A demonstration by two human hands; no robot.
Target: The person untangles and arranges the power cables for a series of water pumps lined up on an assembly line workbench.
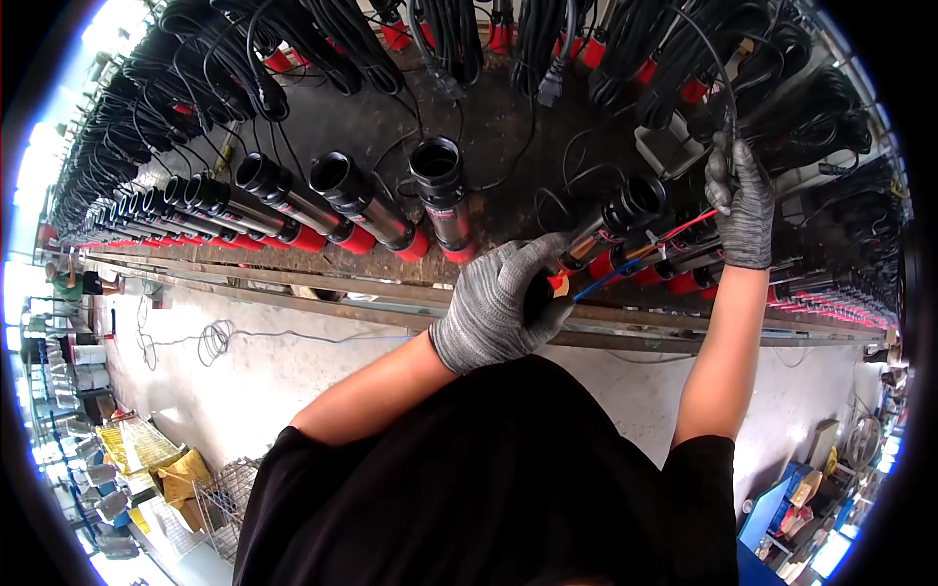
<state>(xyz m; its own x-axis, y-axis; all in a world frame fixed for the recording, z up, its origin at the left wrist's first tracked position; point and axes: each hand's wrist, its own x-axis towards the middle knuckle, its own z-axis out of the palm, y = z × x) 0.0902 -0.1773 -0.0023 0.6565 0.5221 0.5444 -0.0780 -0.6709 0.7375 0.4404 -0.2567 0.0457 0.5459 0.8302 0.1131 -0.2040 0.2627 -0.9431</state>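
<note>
My left hand (503,303), in a grey knit glove, is curled around a black, round-ended part (537,298) whose other end is hidden. A small red and yellow piece (559,284) shows beside its fingers. My right hand (741,200), gloved alike, is raised at the right, closed on a black cable (728,83) that runs up and away. A red wire (687,225) slants down from near my right hand, and a blue wire (611,278) reaches toward my left fingers. Just beyond my left hand, a metal cylinder with a black collar (640,200) leans to the right.
A long row of steel cylinders (449,215) with black tops and red bases lines the dark bench (493,127). Coiled black cables (449,44) crowd its far side. A grey tray (669,146) sits near my right hand. Wire baskets (230,493) stand at lower left.
</note>
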